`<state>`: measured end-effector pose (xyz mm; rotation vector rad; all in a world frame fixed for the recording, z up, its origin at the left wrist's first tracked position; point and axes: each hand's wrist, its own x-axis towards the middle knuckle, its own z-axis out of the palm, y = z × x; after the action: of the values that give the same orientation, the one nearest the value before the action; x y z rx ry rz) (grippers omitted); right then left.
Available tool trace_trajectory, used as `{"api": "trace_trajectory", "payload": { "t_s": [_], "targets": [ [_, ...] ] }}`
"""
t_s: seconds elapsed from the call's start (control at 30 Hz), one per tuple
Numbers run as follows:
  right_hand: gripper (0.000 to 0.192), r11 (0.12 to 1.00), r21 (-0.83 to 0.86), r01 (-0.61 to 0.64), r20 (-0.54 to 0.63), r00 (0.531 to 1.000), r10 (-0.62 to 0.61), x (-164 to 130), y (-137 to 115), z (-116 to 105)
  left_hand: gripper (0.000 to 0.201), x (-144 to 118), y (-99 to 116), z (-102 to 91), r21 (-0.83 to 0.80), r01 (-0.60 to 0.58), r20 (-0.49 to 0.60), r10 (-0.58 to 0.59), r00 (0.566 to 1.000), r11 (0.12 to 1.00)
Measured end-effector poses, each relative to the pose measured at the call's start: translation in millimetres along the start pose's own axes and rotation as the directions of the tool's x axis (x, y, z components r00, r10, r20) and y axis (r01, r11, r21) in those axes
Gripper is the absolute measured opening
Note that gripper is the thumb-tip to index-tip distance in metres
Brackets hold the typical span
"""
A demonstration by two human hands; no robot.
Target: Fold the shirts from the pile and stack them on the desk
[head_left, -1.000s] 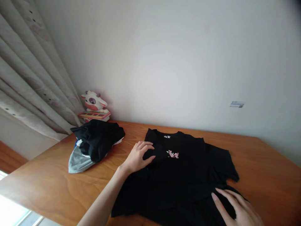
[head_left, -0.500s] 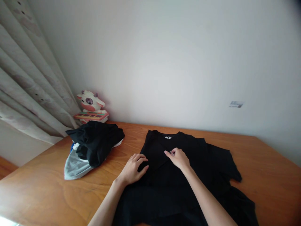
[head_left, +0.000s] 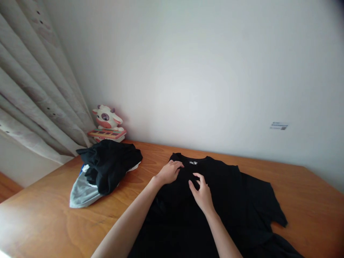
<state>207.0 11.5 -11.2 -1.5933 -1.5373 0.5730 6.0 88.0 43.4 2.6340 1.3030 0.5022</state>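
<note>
A black T-shirt (head_left: 223,193) lies spread on the wooden table, its neckline toward the wall and a small white print below the collar. One sleeve reaches out to the right; the left sleeve does not show. My left hand (head_left: 170,172) rests at the shirt's upper left edge near the shoulder, fingers extended over the cloth. Over the chest, just below the print, is my right hand (head_left: 201,191), its thumb and fingers apart with nothing visible between them.
A heap of clothes (head_left: 110,165), black over grey and white, lies on the left of the wooden table (head_left: 53,211). Behind it stands a cow toy with a keyboard (head_left: 107,123). A curtain (head_left: 34,82) hangs at the left, and a label (head_left: 278,125) is on the wall.
My left hand has moved up along the shirt's left edge toward the shoulder. My right hand has opened from a pinch and shifted slightly nearer to me. The view has tilted a little.
</note>
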Motion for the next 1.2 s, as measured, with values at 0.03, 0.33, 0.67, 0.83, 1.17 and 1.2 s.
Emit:
{"api": "trace_trajectory", "payload": {
  "t_s": [0.03, 0.33, 0.67, 0.83, 1.17, 1.2],
  "targets": [
    [0.044, 1.0, 0.015, 0.027, 0.0, 1.0, -0.027, -0.9, 1.2, 0.8, 0.033, 13.4, -3.0, 4.5, 0.048, 0.029, 0.035, -0.031, 0.999, 0.998],
    [0.032, 0.993, 0.034, 0.114, 0.236, 0.964, -0.119, 1.6, -7.8, -10.7, 0.027, 48.9, -44.7, 22.5, 0.208, 0.315, -0.005, -0.321, 0.947, 0.926],
    [0.028, 0.98, -0.138, 0.144, -0.022, 0.989, -0.148, 0.5, -4.3, 9.4, 0.041, 17.2, 1.5, 40.7, 0.239, 0.386, -0.112, -0.37, 0.922, 0.891],
    [0.033, 0.986, -0.168, 0.015, -0.192, 0.98, -0.048, 9.2, 7.7, -18.7, 0.06, -6.7, 19.6, 64.7, 0.269, 0.385, -0.061, -0.384, 0.922, 0.883],
    [0.081, 0.54, -0.361, -0.76, -0.591, 0.635, 0.498, 10.6, 112.1, -189.2, 0.073, -4.5, 13.6, 60.9, 0.278, 0.375, -0.019, -0.386, 0.922, 0.884],
    [0.084, 0.513, -0.383, -0.768, -0.559, 0.635, 0.534, 10.8, 119.9, -198.8, 0.073, -4.9, 13.7, 61.7, 0.273, 0.373, -0.024, -0.381, 0.924, 0.887]
  ]
}}
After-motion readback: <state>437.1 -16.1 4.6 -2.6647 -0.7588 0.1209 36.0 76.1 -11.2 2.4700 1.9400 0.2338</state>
